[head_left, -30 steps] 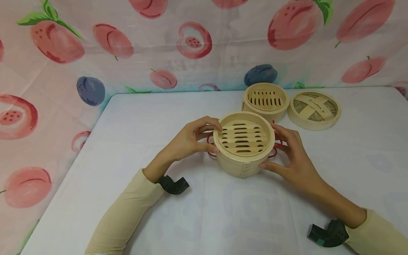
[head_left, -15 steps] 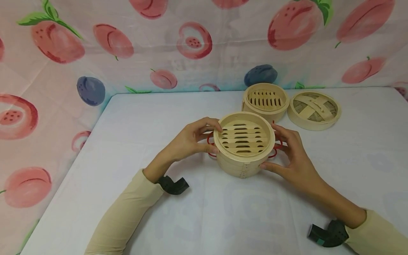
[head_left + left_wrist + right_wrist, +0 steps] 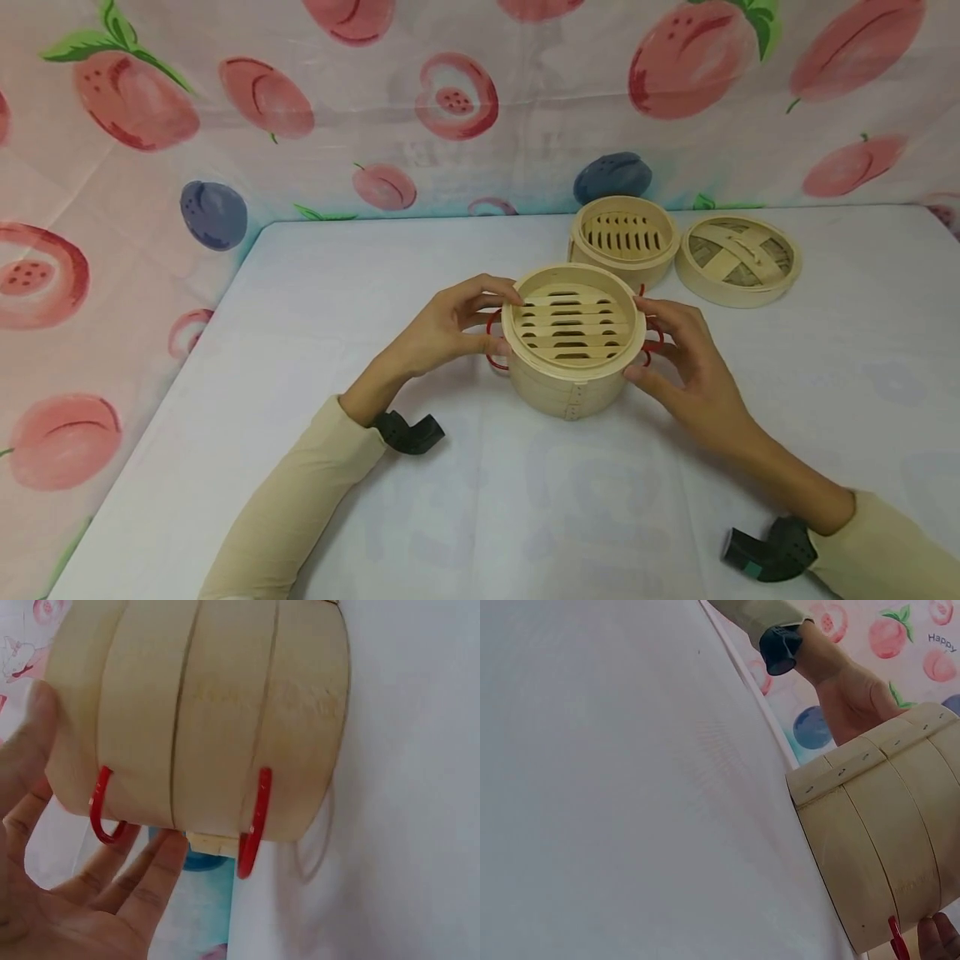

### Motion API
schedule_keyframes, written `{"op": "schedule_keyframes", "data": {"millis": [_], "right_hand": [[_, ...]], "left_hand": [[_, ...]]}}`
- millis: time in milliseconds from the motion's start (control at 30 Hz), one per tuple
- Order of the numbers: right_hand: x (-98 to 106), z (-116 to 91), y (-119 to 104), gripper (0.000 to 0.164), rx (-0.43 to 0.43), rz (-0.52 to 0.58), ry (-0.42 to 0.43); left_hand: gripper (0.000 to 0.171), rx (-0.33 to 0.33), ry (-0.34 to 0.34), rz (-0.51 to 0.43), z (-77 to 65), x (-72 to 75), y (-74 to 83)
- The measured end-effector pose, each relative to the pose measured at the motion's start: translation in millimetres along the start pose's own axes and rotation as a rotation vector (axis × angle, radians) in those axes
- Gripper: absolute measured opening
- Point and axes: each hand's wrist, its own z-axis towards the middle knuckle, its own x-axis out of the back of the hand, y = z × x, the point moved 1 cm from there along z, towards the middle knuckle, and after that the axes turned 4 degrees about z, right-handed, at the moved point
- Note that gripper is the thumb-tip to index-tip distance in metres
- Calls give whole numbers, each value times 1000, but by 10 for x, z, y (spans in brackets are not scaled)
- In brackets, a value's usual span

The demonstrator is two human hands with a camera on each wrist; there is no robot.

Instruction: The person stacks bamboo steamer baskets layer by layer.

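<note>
Two bamboo steamer baskets (image 3: 555,392) are stacked upright on the white table, with slotted slats showing in the upper one. My left hand (image 3: 442,333) grips the stack from the left, thumb on the upper basket's side and a fingertip over its rim. On the opposite side, my right hand (image 3: 693,367) holds the upper basket between a thumb at the front and fingers farther back. Red loop handles (image 3: 255,825) stick out on both sides. In the right wrist view, right-hand fingertips (image 3: 935,937) lie against the basket's wall near a red handle.
Right behind the stack stands another bamboo steamer basket (image 3: 624,237). Beside it, a woven bamboo steamer lid (image 3: 738,258) lies on the table (image 3: 360,267). A fruit-print cloth (image 3: 270,167) hangs along the back and left. Each wrist wears a black camera (image 3: 408,433).
My right thumb has slid upward along the stack's side, near the upper rim, and the right fingers have shifted slightly. The left hand and the baskets stay almost where they were.
</note>
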Motion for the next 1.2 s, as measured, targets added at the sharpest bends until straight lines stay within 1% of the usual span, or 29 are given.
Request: {"op": "schedule_keyframes", "data": {"millis": [67,167,300,400,467,567,633,700,767,833,933,1067,1200], "right_hand": [[-10,-6,5,73,-14,30,7],[-11,-16,15,67,-32,55,8],[-7,-16,21,64,-44,70,11],[-17,1,19,64,-42,93,3],[-17,16,19,62,-33,98,-4],[2,37,27,57,22,100,11],[39,52,35,54,37,81,40],[91,76,50,50,40,78,91],[160,102,66,49,13,37,145],[231,131,88,47,-9,-1,198],[328,183,126,45,-77,-90,266],[421,283,180,45,-198,-190,306],[461,412,219,47,-298,-244,322]], "left_hand": [[45,-5,3,-7,11,20,-25],[46,-13,-2,-44,47,53,-87],[59,-12,2,-102,102,88,-154],[64,-7,6,-123,103,110,-173],[65,-15,4,-120,90,120,-173],[62,-49,-13,-92,62,127,-172],[59,-76,-27,-70,38,120,-168],[57,-96,-41,-56,11,104,-172],[56,-104,-46,-46,-17,77,-183],[59,-102,-45,-42,-41,42,-197],[66,-106,-33,-24,-58,-8,-220],[75,-119,-17,-11,-65,-49,-243],[78,-129,5,-8,-64,-76,-263]]}}
